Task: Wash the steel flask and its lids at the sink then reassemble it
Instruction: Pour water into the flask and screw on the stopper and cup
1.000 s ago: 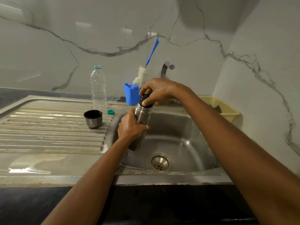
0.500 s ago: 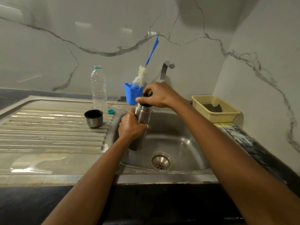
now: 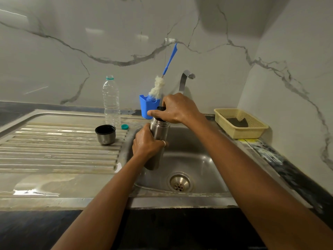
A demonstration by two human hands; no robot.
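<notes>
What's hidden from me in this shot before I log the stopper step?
Head view only:
- Stopper: mostly under the right hand; how far it is seated is unclear.
- Flask middle: covered by the left hand.
- Basket: dark contents too small to identify.
- Tap: base behind the right hand.

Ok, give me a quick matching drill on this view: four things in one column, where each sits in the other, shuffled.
Things:
1. flask
2. cup lid
3. brush
4. teal cap

Places:
A. standing in the blue holder
B. mouth up on the drainboard
C. beside the foot of the plastic bottle
D. gripped in the left hand over the sink

Pairs: 1-D, 2-B, 3-A, 4-C
</notes>
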